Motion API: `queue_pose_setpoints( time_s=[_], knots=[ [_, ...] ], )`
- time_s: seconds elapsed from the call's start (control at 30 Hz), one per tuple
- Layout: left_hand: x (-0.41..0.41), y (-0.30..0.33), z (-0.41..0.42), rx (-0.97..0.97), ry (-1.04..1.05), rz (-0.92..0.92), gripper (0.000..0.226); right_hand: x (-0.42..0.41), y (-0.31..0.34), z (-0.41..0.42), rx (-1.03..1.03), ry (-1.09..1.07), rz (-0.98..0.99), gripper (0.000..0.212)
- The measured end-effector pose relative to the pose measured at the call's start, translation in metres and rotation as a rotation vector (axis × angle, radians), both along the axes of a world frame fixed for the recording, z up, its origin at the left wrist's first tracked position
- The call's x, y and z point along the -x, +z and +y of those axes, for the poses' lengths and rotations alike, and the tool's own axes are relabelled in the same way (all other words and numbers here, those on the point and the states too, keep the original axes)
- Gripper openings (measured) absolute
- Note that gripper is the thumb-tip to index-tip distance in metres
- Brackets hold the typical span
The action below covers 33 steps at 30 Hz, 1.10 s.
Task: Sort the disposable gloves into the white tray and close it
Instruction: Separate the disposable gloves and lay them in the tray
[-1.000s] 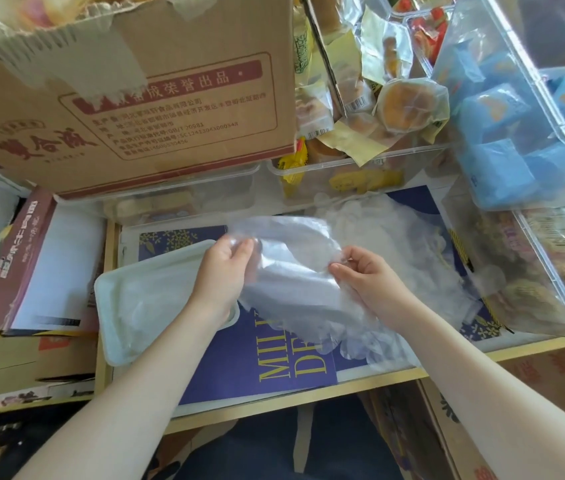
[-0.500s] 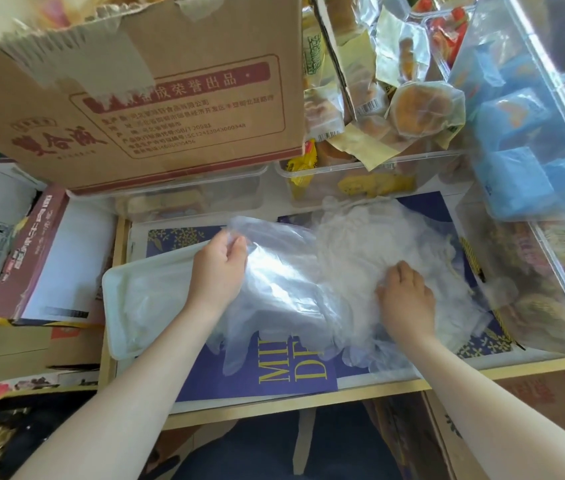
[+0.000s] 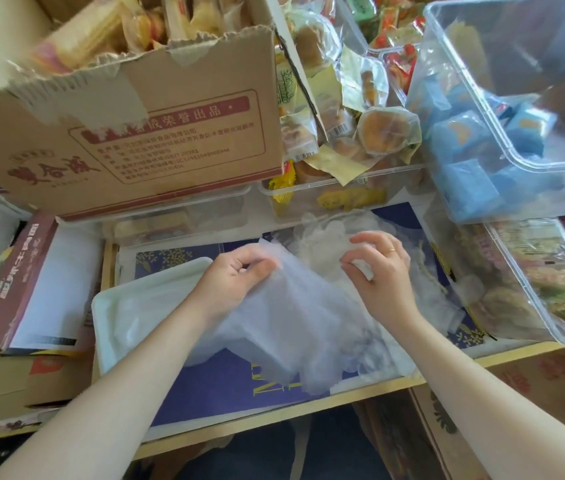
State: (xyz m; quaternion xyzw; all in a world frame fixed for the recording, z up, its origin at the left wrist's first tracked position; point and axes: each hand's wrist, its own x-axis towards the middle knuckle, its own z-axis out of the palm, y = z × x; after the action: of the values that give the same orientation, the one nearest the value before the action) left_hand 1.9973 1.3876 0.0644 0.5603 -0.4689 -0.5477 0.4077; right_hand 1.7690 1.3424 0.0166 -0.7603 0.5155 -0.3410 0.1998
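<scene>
The right hand [image 3: 376,271], flat on the pile half a second ago, now pinches thin translucent plastic gloves [image 3: 294,323] with the left hand [image 3: 236,278], draped crumpled beside the white rectangular tray [image 3: 128,303].

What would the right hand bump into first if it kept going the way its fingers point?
Probably the gloves heaped just past the right hand; its fingers curl up and left into that pile. Depth is hard to judge, but nothing else seems nearer.
</scene>
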Motion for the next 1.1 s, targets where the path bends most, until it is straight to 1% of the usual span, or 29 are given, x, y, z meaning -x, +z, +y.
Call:
queue_pose_setpoints(
  time_s=[0.1, 0.2, 0.27, 0.33, 0.4, 0.43, 0.47, 0.5, 0.53, 0.6, 0.67, 0.7, 0.77, 0.8, 0.83, 0.87, 0.93, 0.97, 1.0, 1.03, 1.1],
  knots=[
    [-0.001, 0.008, -0.004, -0.108, 0.077, 0.139, 0.017, -0.008, 0.027, 0.004, 0.02, 0.058, -0.135, 0.002],
    [-0.006, 0.008, 0.0, -0.365, 0.05, 0.352, 0.014, -0.012, 0.044, 0.01, -0.002, 0.09, -0.237, 0.003],
    [-0.008, 0.003, 0.008, -0.508, 0.05, 0.503, 0.021, -0.014, 0.05, 0.013, -0.014, 0.124, -0.284, 0.003],
    [-0.006, 0.0, 0.015, -0.56, 0.054, 0.601, 0.024, -0.016, 0.052, 0.018, -0.017, 0.152, -0.308, 0.004],
    [0.0, 0.0, 0.016, -0.526, 0.054, 0.657, 0.024, -0.018, 0.051, 0.022, -0.033, 0.174, -0.328, 0.005],
    [0.003, 0.001, 0.015, -0.494, 0.061, 0.657, 0.022, -0.019, 0.05, 0.024, -0.047, 0.182, -0.32, 0.009],
    [0.005, 0.002, 0.012, -0.456, 0.07, 0.625, 0.021, -0.017, 0.046, 0.025, -0.068, 0.193, -0.307, 0.015],
    [0.006, 0.002, 0.008, -0.403, 0.081, 0.548, 0.019, -0.015, 0.044, 0.026, -0.113, 0.19, -0.284, 0.018],
    [0.006, 0.004, 0.005, -0.344, 0.086, 0.445, 0.016, -0.013, 0.042, 0.028, -0.18, 0.184, -0.275, 0.015],
    [0.002, 0.01, -0.001, -0.223, 0.058, 0.258, 0.015, -0.009, 0.046, 0.028, -0.305, 0.105, -0.288, 0.026],
    [-0.003, 0.018, -0.003, -0.119, -0.034, 0.121, 0.014, -0.008, 0.055, 0.024, -0.35, -0.005, -0.266, 0.027],
    [-0.007, 0.022, -0.003, -0.073, -0.103, 0.04, 0.013, -0.01, 0.061, 0.022, -0.351, -0.039, -0.22, 0.034],
    [-0.014, 0.025, -0.003, 0.004, -0.241, -0.132, 0.017, -0.016, 0.074, 0.015, -0.392, 0.005, -0.174, 0.057],
    [-0.016, 0.027, -0.002, 0.021, -0.286, -0.186, 0.021, -0.02, 0.081, 0.011, -0.42, 0.061, -0.17, 0.058],
    [-0.017, 0.028, -0.002, 0.026, -0.304, -0.205, 0.024, -0.024, 0.085, 0.008, -0.425, 0.126, -0.169, 0.051],
    [-0.018, 0.031, -0.001, 0.034, -0.299, -0.195, 0.024, -0.028, 0.088, 0.006, -0.422, 0.166, -0.164, 0.038],
    [-0.018, 0.038, 0.002, 0.058, -0.273, -0.155, 0.02, -0.035, 0.091, 0.004, -0.446, 0.176, -0.205, 0.013],
    [-0.019, 0.041, 0.004, 0.068, -0.263, -0.132, 0.019, -0.038, 0.092, 0.004, -0.472, 0.17, -0.264, 0.008],
    [-0.021, 0.043, 0.005, 0.077, -0.254, -0.107, 0.018, -0.039, 0.091, 0.003, -0.491, 0.167, -0.316, 0.007],
    [-0.023, 0.046, 0.008, 0.081, -0.246, -0.078, 0.018, -0.04, 0.09, 0.002, -0.489, 0.168, -0.337, 0.012],
    [-0.027, 0.051, 0.015, 0.079, -0.24, -0.035, 0.016, -0.039, 0.088, -0.002, -0.53, 0.207, -0.319, 0.036]
  ],
)
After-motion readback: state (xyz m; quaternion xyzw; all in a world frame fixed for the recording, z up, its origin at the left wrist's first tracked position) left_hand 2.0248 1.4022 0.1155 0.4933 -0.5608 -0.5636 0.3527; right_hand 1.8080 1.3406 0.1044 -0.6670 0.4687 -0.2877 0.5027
